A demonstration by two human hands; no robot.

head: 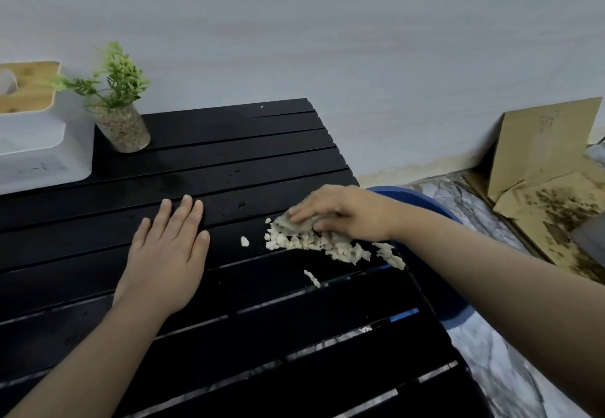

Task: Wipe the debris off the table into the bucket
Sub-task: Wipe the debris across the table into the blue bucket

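Observation:
A pile of pale crumbly debris point(314, 242) lies on the black slatted table point(229, 162), close to its right edge. My right hand point(347, 213) presses a greyish cloth point(294, 223) down on the pile's upper side. A few loose bits sit apart, one point(244, 241) to the left and one point(311, 277) nearer to me. The blue bucket point(455, 311) stands on the floor just beyond the table's right edge, mostly hidden by my right arm. My left hand point(167, 250) rests flat on the table left of the pile, fingers spread, holding nothing.
A small potted plant point(119, 113) stands at the table's back left, beside a white box with a wooden lid point(36, 129). Flattened cardboard point(543, 162) leans against the wall on the right. The floor point(491, 368) is marble-patterned.

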